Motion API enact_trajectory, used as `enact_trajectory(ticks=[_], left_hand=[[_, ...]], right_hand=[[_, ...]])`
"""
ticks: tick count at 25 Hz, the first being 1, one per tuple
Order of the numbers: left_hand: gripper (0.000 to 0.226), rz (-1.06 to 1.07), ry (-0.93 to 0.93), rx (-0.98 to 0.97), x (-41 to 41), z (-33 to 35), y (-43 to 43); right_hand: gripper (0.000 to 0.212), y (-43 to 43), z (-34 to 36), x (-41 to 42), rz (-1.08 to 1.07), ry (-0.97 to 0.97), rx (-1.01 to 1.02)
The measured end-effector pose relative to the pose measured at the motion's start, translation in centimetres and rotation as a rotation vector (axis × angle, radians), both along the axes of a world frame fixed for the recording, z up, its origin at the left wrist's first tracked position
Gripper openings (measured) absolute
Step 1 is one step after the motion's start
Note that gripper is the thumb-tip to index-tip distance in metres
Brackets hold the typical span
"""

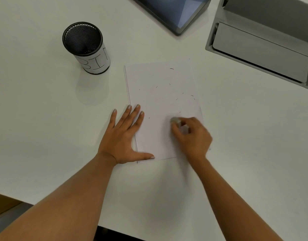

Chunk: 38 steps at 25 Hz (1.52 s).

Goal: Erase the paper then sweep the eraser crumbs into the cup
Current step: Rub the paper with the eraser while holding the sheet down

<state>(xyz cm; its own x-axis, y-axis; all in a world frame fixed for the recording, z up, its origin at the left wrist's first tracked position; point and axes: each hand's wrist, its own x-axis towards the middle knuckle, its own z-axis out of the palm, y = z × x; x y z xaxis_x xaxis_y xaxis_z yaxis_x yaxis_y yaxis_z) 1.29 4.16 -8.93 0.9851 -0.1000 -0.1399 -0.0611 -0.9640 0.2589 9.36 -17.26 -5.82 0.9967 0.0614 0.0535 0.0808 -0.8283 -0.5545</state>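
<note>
A white sheet of paper (160, 94) lies on the white table, a little skewed. Several thin dark eraser crumbs (172, 68) are scattered over it. My left hand (123, 136) lies flat with fingers spread, pressing on the paper's left edge. My right hand (191, 134) is closed around a small whitish eraser (183, 128) at the paper's lower right; it is blurred. A black mesh cup (85, 44) with a white label stands upright at the upper left, apart from the paper.
A dark tablet (174, 13) lies at the top centre. A grey cable box (261, 49) with a raised lid is set into the table at the upper right. The table's front edge (45, 204) runs along the lower left.
</note>
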Motion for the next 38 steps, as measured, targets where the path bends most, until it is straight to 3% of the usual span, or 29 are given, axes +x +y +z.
enact_trajectory(ticks=[2, 6, 10, 11, 15, 20, 24, 29, 31, 35, 38], left_hand=[[0.129, 0.004, 0.007, 0.000, 0.0, 0.1, 0.0], [0.128, 0.005, 0.010, -0.025, 0.0, 0.1, 0.0], [0.129, -0.001, 0.012, -0.004, 0.1, 0.1, 0.0], [0.129, 0.000, 0.012, -0.007, 0.1, 0.1, 0.0], [0.128, 0.002, 0.013, -0.031, 0.0, 0.2, 0.0], [0.130, 0.004, 0.028, -0.001, 0.1, 0.2, 0.0], [0.129, 0.009, 0.023, -0.017, 0.0, 0.3, -0.1], [0.129, -0.004, 0.048, 0.009, 0.1, 0.3, 0.0], [0.129, -0.002, 0.054, 0.009, 0.1, 0.3, 0.0], [0.128, 0.001, 0.037, -0.002, 0.1, 0.3, -0.1], [0.129, -0.004, 0.047, 0.001, 0.1, 0.3, 0.0]], right_hand=[[0.013, 0.1, 0.2, 0.2, -0.069, 0.054, 0.038], [0.011, 1.8, 0.2, -4.4, 0.255, 0.022, -0.018], [0.016, -0.3, 0.7, 0.7, -0.156, 0.049, -0.022], [0.016, 0.1, 0.7, 0.2, -0.171, 0.077, 0.004], [0.010, 3.1, 0.7, -5.6, 0.205, 0.091, 0.002], [0.016, -1.1, 0.6, -1.1, -0.260, 0.112, 0.039], [0.010, 0.8, 0.9, -7.0, 0.039, 0.176, 0.010], [0.016, -3.0, 1.1, -1.4, -0.337, 0.171, 0.065], [0.013, -2.1, 1.2, -1.8, -0.310, 0.156, 0.070], [0.007, 0.9, 0.6, -6.1, 0.091, 0.112, -0.042], [0.010, -1.3, 0.8, -2.0, -0.154, 0.085, -0.039]])
